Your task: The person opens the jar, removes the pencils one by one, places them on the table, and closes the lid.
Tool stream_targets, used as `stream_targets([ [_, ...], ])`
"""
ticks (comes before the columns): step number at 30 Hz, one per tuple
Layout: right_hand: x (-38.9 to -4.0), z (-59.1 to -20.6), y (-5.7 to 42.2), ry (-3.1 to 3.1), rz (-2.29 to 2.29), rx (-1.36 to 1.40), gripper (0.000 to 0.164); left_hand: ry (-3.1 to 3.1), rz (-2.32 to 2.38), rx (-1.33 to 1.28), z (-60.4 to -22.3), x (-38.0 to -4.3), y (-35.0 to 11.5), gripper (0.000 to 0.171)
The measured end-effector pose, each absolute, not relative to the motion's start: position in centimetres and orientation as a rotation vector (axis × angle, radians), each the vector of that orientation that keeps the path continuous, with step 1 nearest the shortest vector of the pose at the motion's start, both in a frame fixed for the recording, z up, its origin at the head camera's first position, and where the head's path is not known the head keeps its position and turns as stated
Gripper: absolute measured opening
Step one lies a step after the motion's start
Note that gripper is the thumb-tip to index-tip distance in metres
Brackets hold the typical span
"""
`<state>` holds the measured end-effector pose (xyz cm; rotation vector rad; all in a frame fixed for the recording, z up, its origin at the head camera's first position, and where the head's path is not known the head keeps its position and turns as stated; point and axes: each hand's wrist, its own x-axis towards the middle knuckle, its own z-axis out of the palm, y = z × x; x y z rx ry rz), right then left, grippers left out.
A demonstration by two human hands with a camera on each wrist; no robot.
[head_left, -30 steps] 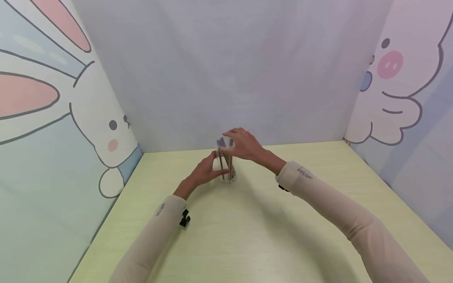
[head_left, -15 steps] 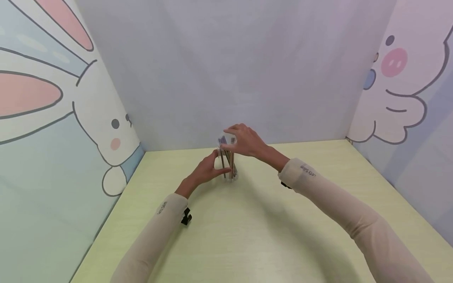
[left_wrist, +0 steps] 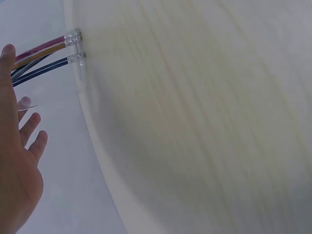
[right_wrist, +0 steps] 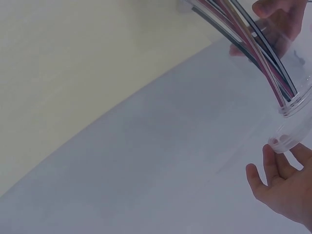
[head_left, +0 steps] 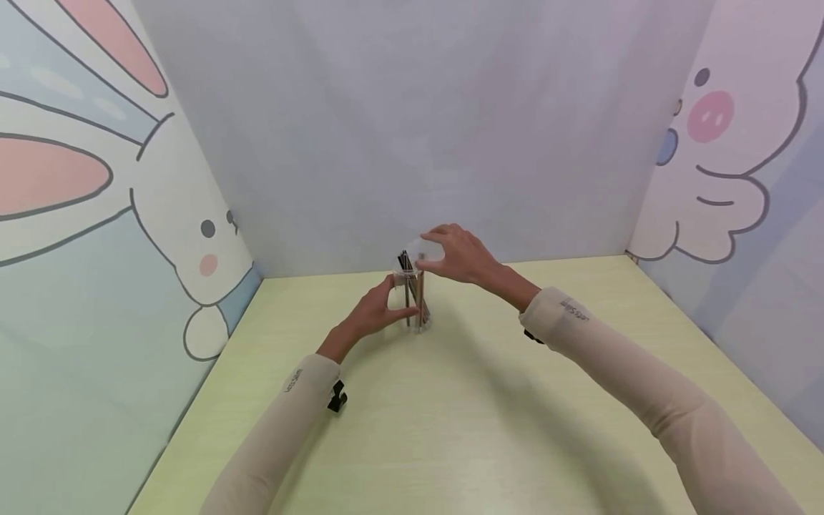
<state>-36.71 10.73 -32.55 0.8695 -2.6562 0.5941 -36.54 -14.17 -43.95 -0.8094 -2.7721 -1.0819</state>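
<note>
A clear plastic jar (head_left: 425, 323) stands upright near the back of the table. Several slim, pencil-like sticks (head_left: 421, 290) in red, orange and dark tones lean inside it. My left hand (head_left: 371, 310) grips the jar's side, thumb in front and fingers behind. In the left wrist view, the hand (left_wrist: 17, 161) shows at the edge, beside the jar's base (left_wrist: 74, 39). Above the jar's mouth, my right hand (head_left: 460, 254) pinches a clear lid (right_wrist: 287, 139) by its edge. The right wrist view shows this lid tilted, apart from the jar's threaded rim (right_wrist: 298, 103).
A pale yellow-green table (head_left: 425, 436) spreads in front of the jar. A grey-white cloth wall (head_left: 425, 129) rises close behind it. Side panels with a cartoon rabbit (head_left: 174, 222) and a pink-cheeked animal (head_left: 714, 164) flank the table.
My right hand has moved slightly right and up with the lid, which has come away from over the sticks' tops. The left hand stays on the jar.
</note>
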Motion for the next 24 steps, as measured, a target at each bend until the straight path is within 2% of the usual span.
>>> stream_targets([
  [24,-37.5,-33.8,13.8,-2.697,0.562,0.798,0.070,-2.786,-1.075,-0.783,-43.9,-36.6,-14.9,0.092],
])
